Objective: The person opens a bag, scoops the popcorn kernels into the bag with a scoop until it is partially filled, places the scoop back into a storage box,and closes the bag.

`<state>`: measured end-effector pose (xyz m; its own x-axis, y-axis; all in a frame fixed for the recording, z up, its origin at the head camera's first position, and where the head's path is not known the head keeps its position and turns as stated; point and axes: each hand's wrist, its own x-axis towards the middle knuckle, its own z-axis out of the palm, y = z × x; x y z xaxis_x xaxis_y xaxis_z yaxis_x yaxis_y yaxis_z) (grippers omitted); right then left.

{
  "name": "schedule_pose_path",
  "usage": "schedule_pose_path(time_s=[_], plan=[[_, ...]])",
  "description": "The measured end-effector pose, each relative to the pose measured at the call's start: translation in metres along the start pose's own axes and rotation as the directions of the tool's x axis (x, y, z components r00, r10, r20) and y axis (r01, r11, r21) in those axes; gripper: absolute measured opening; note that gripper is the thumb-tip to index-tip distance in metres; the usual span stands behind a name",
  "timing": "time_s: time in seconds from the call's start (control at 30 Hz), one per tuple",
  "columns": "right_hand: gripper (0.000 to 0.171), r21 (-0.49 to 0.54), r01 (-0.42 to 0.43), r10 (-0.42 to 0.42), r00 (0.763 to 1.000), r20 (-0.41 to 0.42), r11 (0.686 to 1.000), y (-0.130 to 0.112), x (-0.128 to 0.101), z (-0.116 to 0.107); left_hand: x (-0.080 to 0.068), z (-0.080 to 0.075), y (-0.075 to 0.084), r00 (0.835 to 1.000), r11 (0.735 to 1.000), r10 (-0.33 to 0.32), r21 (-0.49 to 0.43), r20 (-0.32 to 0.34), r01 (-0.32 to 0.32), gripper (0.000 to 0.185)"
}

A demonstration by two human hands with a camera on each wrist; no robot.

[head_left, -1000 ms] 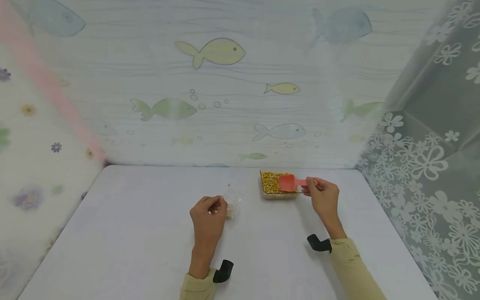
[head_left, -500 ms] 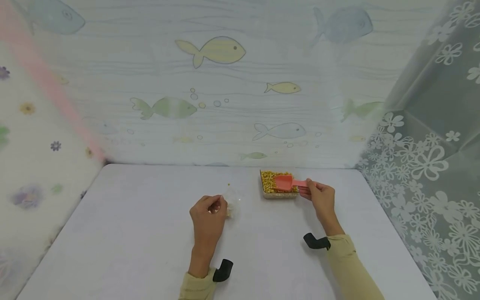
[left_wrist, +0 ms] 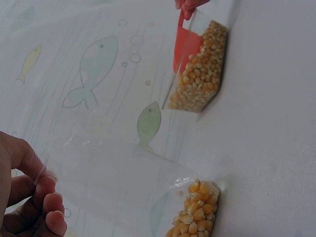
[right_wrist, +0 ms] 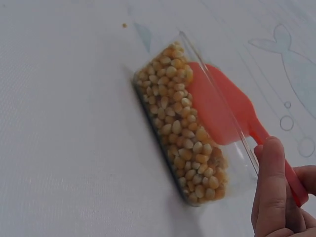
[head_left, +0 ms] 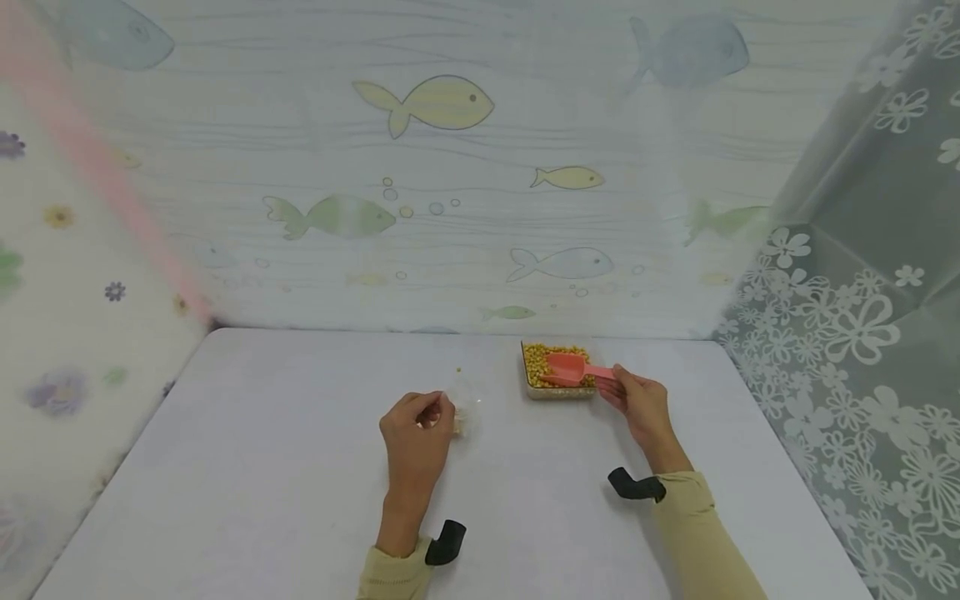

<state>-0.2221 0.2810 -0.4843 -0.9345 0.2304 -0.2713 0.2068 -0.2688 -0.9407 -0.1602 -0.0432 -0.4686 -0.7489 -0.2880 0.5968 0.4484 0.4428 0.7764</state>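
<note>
The right hand pinches the handle of a pink scoop, whose blade lies in the clear tray of corn kernels just ahead of it. The left hand pinches the rim of a clear bag holding kernels. Both rest on a white table; a fish-patterned wall stands beyond, with a flowered curtain beside the right hand.

Bright even light, faint soft shadows, wide-angle edge distortion, blurred wrist close-ups
</note>
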Motion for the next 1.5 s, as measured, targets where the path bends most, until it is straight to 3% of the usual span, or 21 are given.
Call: schedule_pose_path(time_s=[0.23,0.73,0.83,0.97,1.1,1.23,1.5], plan=[[0.016,0.066,-0.077,0.075,0.997,0.029,0.995,-0.001,-0.001,-0.002,0.0,0.0,0.0,1.0,1.0,-0.012,-0.002,0.004,0.012,0.01],[0.026,0.178,-0.131,0.116,0.989,0.09,0.975,-0.005,-0.008,-0.001,0.001,0.001,0.0,1.0,1.0,-0.024,-0.006,0.001,0.024,0.011],[0.024,0.15,-0.104,0.095,0.993,0.067,0.983,-0.003,-0.006,-0.002,0.001,0.001,0.0,1.0,1.0,-0.021,-0.003,0.0,0.021,0.011],[0.018,0.03,-0.018,0.018,1.0,0.011,0.999,-0.001,-0.004,0.0,0.001,0.001,0.0,1.0,1.0,-0.016,-0.001,-0.001,0.016,0.011],[0.034,-0.083,0.074,-0.074,0.997,0.003,0.994,-0.002,-0.004,0.006,0.001,0.001,0.0,1.0,1.0,-0.012,-0.003,-0.002,0.012,0.011],[0.042,-0.13,0.13,-0.13,0.991,0.005,0.983,-0.005,-0.005,0.013,0.001,0.0,0.0,1.0,1.0,-0.013,-0.005,-0.002,0.013,0.011],[0.047,-0.117,0.098,-0.099,0.995,-0.003,0.988,-0.008,-0.005,0.016,0.001,0.0,0.0,1.0,1.0,-0.017,-0.003,-0.001,0.017,0.011]])
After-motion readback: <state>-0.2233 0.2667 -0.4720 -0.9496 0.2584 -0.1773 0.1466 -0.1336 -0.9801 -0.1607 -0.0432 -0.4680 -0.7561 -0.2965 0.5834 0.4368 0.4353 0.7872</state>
